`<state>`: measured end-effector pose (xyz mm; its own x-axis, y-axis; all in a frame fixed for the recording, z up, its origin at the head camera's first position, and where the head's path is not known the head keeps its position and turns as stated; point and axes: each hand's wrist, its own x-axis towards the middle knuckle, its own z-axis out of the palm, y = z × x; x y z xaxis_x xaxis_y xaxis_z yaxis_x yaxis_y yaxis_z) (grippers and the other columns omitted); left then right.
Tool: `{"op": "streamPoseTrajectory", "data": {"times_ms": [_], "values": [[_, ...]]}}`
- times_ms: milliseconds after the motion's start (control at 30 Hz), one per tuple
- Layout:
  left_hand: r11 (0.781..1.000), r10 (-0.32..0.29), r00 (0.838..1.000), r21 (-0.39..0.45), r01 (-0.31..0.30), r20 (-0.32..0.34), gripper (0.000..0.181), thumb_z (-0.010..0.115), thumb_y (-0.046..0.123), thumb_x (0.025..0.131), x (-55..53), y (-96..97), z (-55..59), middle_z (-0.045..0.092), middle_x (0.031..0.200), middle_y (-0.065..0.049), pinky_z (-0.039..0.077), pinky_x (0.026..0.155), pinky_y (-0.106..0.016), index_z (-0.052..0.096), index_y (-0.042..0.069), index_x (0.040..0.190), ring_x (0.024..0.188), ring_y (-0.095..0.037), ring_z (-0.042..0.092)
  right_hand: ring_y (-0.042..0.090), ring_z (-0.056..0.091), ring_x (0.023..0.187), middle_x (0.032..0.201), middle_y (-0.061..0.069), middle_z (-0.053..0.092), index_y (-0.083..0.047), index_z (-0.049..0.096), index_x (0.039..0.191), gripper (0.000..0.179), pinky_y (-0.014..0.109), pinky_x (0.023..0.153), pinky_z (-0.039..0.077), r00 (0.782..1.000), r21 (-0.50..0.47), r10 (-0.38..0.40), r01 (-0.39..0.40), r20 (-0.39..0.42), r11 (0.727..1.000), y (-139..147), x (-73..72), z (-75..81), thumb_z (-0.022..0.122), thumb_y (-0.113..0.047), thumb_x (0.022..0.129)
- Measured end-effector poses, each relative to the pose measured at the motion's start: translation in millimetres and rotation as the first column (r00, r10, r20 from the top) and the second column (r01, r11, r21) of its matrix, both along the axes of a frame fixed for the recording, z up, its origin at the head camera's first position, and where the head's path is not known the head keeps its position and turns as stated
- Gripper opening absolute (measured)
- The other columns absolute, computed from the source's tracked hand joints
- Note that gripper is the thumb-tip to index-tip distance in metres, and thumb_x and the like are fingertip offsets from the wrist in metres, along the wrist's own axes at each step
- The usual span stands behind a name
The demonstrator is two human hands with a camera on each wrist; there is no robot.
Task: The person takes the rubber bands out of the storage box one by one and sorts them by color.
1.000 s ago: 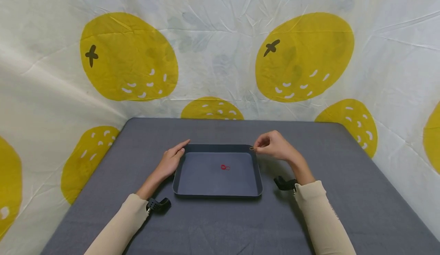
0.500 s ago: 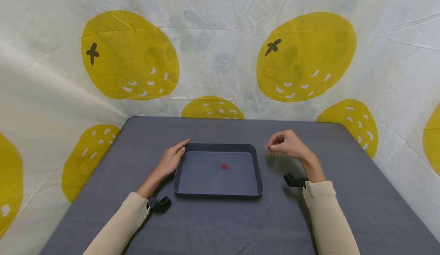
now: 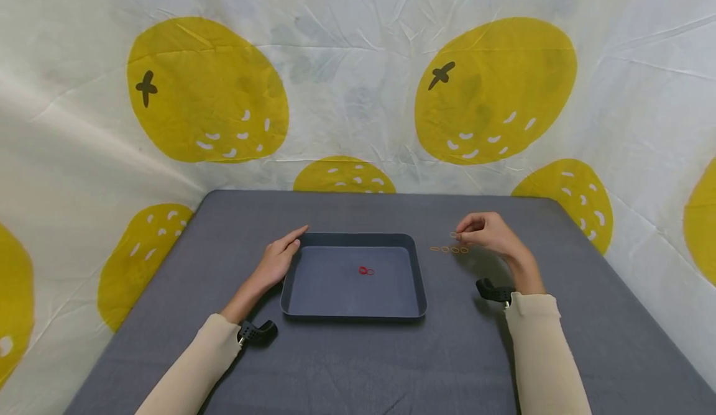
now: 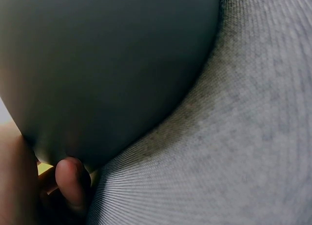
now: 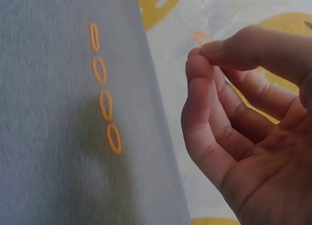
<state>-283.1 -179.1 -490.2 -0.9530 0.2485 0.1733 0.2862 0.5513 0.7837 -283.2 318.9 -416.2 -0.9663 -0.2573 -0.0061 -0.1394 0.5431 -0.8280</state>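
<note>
A grey cloth-covered desk [image 3: 347,371] stands before a white sheet [image 3: 352,73] printed with big yellow fruit. Nearest, two cream sleeves [image 3: 196,362] reach in from either side, each with a black camera [image 3: 260,333] strapped at the wrist, angled towards the fingers, probably to watch the work closely. Beyond them, near the middle, lies a dark tray [image 3: 335,300], flat on the desk; its raised walls would stop small things straying. A few red bands [image 3: 365,271], too small to count surely, sit together inside. The left hand [image 3: 276,259] grips the tray's far left corner, thumb over the wall and index finger stretched along it, likely to keep the tray from sliding. Right of the tray, four orange bands [image 5: 104,91] lie in a line, spaced apart, which should make each easy to pick singly. Just above them, the right hand [image 3: 489,233] pinches one more orange band [image 5: 196,37] between thumb and fingertip, other fingers folded in; so slight a loop suits a tip grip.
</note>
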Motion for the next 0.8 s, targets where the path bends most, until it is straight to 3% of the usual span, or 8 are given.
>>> {"op": "streamPoseTrajectory", "data": {"times_ms": [533,800], "values": [[1.000,-0.012,1.000,0.003,0.012,0.002,0.046,0.040,0.022,0.113,2.6,0.7,1.7,0.046,0.161,-0.012,0.034,0.119,-0.061,0.045,0.016,0.158,0.150,-0.037,0.040,0.012,0.071,0.081,0.103,0.020,0.077,0.010,0.073,0.111,0.022,0.028,0.073,0.059,0.995,0.155,-0.084,0.075,0.055,0.985,33,0.3,-13.0,0.068,-0.006,0.097],[1.000,-0.002,1.000,-0.003,0.002,-0.003,0.045,0.041,0.023,0.113,1.5,0.7,0.9,0.048,0.160,-0.011,0.035,0.119,-0.060,0.047,0.017,0.157,0.150,-0.036,0.042,0.008,0.068,0.080,0.101,0.016,0.078,0.011,0.073,0.111,0.023,0.024,0.070,0.057,0.987,0.173,-0.119,0.100,0.104,0.980,39,0.2,-22.6,0.068,-0.005,0.094]]}}
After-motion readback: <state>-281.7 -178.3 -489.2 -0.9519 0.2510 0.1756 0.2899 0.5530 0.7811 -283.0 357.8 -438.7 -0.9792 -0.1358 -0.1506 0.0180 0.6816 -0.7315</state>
